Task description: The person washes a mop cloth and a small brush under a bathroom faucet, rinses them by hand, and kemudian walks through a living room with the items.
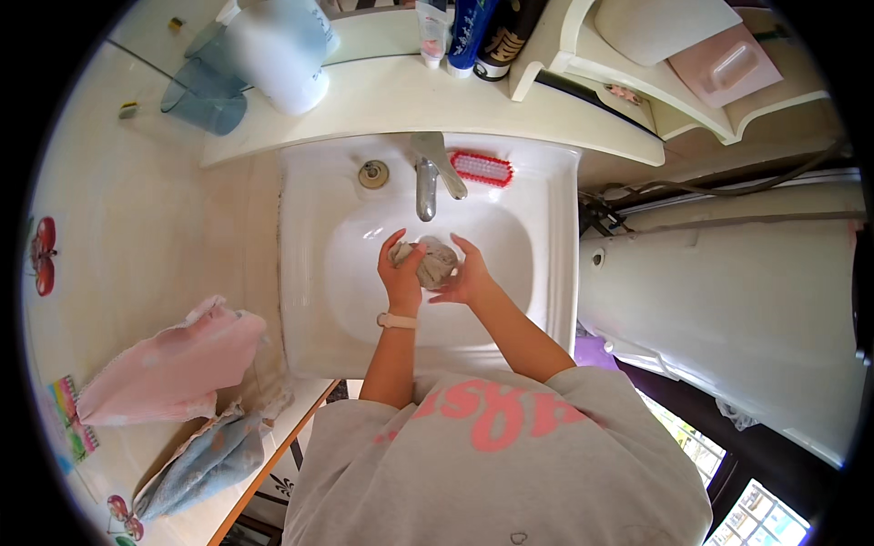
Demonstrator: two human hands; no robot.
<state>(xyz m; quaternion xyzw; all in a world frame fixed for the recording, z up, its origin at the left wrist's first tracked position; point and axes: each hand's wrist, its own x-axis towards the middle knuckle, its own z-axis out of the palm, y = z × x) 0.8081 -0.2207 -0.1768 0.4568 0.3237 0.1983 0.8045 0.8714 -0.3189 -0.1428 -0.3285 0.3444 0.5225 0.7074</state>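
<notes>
Over the basin of the white sink, a wadded grey-brown cloth is held between my hands. My left hand grips its left end, thumb on top; a pale band circles that wrist. My right hand cups the cloth's right side, fingers apart, with the fingertips partly behind it. The metal faucet stands just beyond the hands, its spout pointing toward them. Whether water is running cannot be told.
A red-and-white scrub brush lies right of the faucet, a round metal fitting left of it. The shelf behind holds tubes and a white cup. Pink and blue towels hang at left; a large white tank is at right.
</notes>
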